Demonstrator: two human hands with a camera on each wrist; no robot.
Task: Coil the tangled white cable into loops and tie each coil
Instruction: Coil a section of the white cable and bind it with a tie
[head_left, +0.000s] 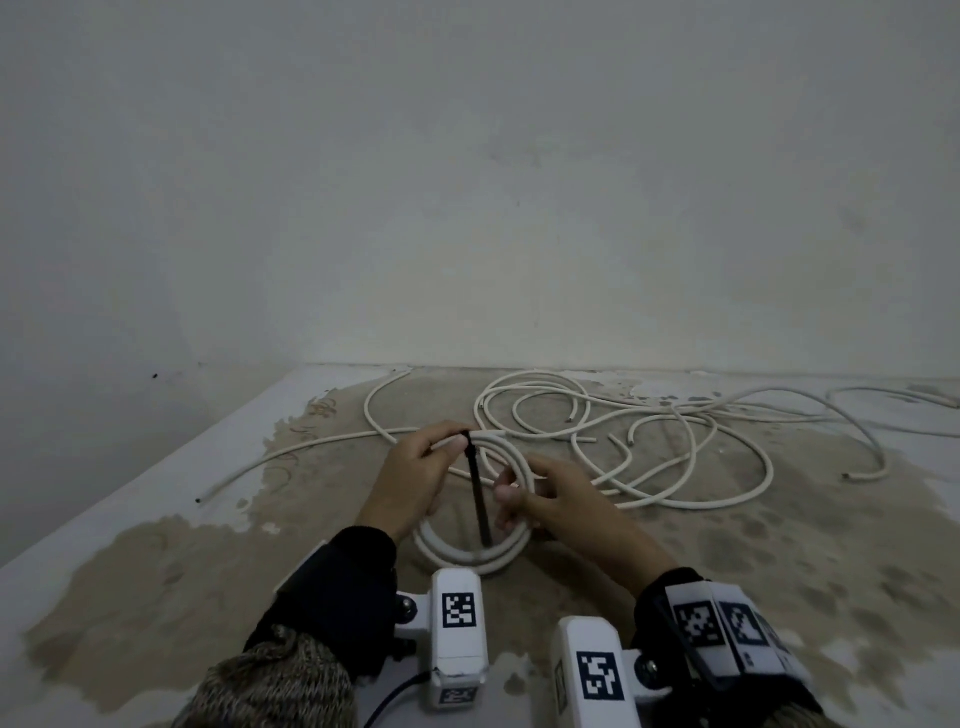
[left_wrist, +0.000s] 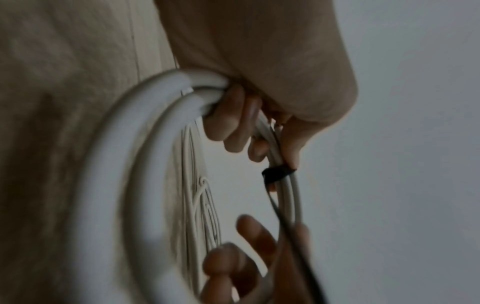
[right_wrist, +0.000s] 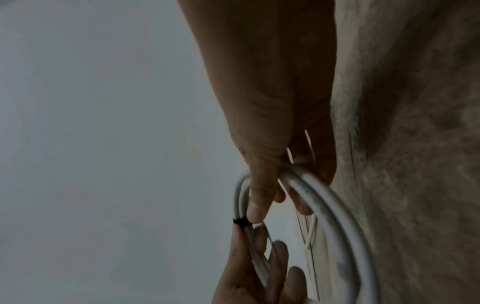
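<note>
One cable coil (head_left: 470, 551); one black tie (head_left: 478, 493); two hands gripping.

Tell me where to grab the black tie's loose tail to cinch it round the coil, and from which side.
Pinch the black tie tail near its free lower end, coming from the right with the right hand. The tail hangs straight across the coil opening, and the left hand already pinches the strands beside the wrapped end, steadying them for a downward pull.
</note>
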